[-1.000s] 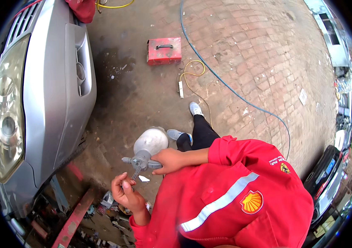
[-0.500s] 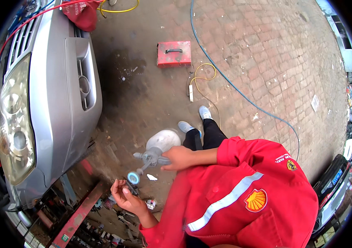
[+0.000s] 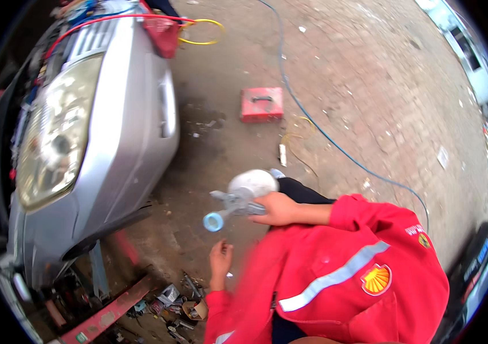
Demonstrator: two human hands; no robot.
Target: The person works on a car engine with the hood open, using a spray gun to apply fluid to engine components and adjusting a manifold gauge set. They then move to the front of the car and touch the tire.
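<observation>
My right hand point(image 3: 278, 208) is wrapped round the grip of a grey gun-like tool point(image 3: 237, 202). A rounded white container point(image 3: 253, 183) sits on its far side, and a light-blue ring point(image 3: 213, 222) faces me at the near end. Just below that ring is my left hand point(image 3: 220, 258), apart from the tool. Its fingers are loosely bent with nothing visible in them, somewhat blurred. The silver car bumper point(image 3: 135, 132) and its headlight point(image 3: 61, 135) stand to the left of both hands; neither hand touches them.
A red metal box point(image 3: 262, 105) with a black handle stands on the brick ground. Beside it lie a white power strip point(image 3: 282, 155) and yellow cord. A blue hose point(image 3: 335, 144) crosses on the right. Scattered parts point(image 3: 181, 309) and a red beam point(image 3: 106, 312) lie at lower left.
The whole view has swung, so the car and box sit further right. My left hand has drawn back below the blue ring, its fingers less spread. The right hand keeps its grip on the tool.
</observation>
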